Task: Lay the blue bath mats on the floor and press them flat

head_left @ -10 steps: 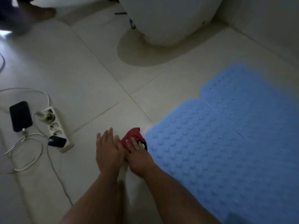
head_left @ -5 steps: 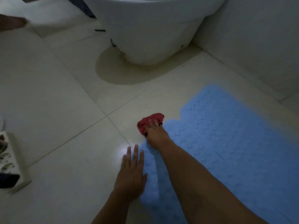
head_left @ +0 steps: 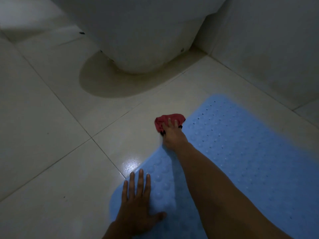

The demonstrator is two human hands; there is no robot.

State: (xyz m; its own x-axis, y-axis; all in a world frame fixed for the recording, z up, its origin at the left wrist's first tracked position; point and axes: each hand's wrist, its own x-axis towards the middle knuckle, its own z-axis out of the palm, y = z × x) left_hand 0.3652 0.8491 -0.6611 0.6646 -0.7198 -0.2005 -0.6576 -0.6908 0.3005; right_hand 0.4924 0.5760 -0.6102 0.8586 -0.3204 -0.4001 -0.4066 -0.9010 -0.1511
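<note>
Two blue bath mats lie on the tiled floor, edge to edge. The far one [head_left: 241,135] is dotted with small holes. The near one [head_left: 165,187] has round bumps. My left hand [head_left: 136,202] presses flat on the near mat's left edge with its fingers spread and straight. My right hand [head_left: 172,133] reaches forward to the seam of the two mats. Its straight fingers press on a crumpled red cloth [head_left: 164,120] lying on the floor at the far mat's left corner.
A white toilet base [head_left: 138,40] stands ahead, with a brownish stain [head_left: 107,81] on the tile before it. A white wall [head_left: 269,49] runs along the right. Pale floor tiles [head_left: 43,135] spread to the left.
My right hand has pushed the red cloth forward along the mats' left edge. My left hand has moved from the bare floor onto the near mat. The power strip and phone have left the view.
</note>
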